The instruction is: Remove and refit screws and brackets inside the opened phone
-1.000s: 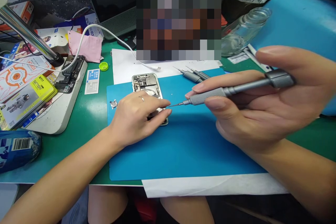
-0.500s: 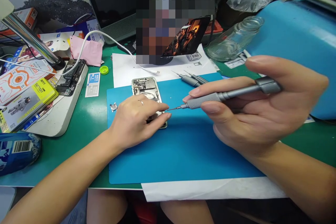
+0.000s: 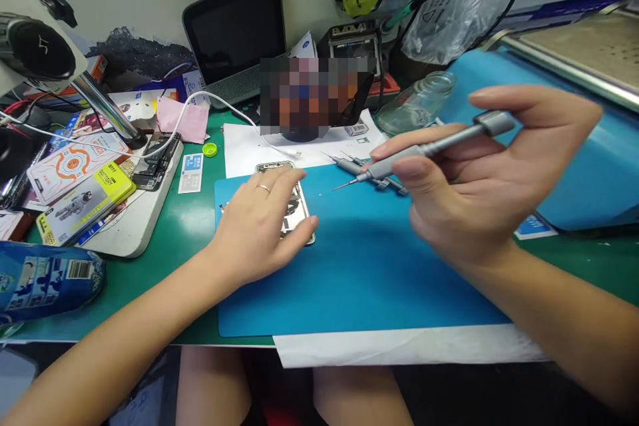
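Observation:
An opened phone (image 3: 301, 211) lies on the blue mat (image 3: 369, 273), its inner parts exposed. Over it spreads my left hand (image 3: 259, 223), open, fingers apart, covering much of the phone's left side; whether it touches the phone I cannot tell. My right hand (image 3: 464, 193) grips a grey precision screwdriver (image 3: 394, 163) between thumb and fingers. The screwdriver's thin tip points left and is held above the mat, apart from the phone. Behind that tip, more grey screwdrivers (image 3: 341, 161) lie at the mat's far edge. A small metal part at the mat's left is mostly hidden by my left hand.
A white cable (image 3: 224, 104) arches across the back left onto white paper (image 3: 239, 146). On the left are a yellow battery box (image 3: 84, 203), a white stand base (image 3: 142, 226) and a blue packet (image 3: 50, 279). A glass jar (image 3: 417, 103) lies at the back right.
My left hand has opened, its thumb and index finger spreading apart over the phone. The screwdriver tip has moved away from those fingers, up and to the right. The camera view has shifted.

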`<state>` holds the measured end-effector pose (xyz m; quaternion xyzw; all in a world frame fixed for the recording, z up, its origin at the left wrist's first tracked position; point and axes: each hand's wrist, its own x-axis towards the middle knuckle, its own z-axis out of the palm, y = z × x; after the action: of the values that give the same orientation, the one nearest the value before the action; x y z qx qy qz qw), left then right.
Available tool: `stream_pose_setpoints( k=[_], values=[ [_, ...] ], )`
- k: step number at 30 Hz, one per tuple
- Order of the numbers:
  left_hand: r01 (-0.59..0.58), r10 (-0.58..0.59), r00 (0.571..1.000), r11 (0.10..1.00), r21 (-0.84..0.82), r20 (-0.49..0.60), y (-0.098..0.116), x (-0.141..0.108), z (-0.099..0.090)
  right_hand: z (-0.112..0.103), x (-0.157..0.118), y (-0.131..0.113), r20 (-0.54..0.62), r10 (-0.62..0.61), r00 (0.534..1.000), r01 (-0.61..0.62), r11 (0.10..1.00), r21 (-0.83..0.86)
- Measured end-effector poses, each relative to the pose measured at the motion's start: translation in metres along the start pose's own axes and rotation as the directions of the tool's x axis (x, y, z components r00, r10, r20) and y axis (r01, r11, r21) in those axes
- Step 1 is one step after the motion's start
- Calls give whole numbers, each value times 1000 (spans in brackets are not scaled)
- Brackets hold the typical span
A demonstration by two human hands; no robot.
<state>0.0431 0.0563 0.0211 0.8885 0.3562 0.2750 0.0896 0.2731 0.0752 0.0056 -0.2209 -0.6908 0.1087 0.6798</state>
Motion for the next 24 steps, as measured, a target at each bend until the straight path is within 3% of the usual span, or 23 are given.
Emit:
stream_pose_setpoints(
  k=[3, 5, 10, 15, 18, 24],
  values=[
    [-137, 134, 989, 989, 59, 56, 1, -15, -11, 1, 8, -10, 7, -33, 999, 33, 997, -67],
    [-201, 198, 979, 977, 74, 51, 1, -27, -16, 4, 12, -20, -7, 8, 1000, -8, 992, -123],
    [-339, 337, 938, 941, 13, 83, 9, -44, -13, 18, 19, -31, 4, 89, 996, -88, 993, -72],
    [-284, 280, 942, 959, -5, 183, 25, -52, -3, 27, 8, -12, -4, 52, 999, -52, 998, 40],
    [-276, 253, 948, 956, 101, 195, 27, -61, 1, 27, -6, -2, 10, 46, 999, -47, 998, 32],
    [-371, 323, 921, 898, 236, 220, 29, -83, 12, 29, -21, 3, 111, 51, 992, -58, 997, 55]
  ],
)
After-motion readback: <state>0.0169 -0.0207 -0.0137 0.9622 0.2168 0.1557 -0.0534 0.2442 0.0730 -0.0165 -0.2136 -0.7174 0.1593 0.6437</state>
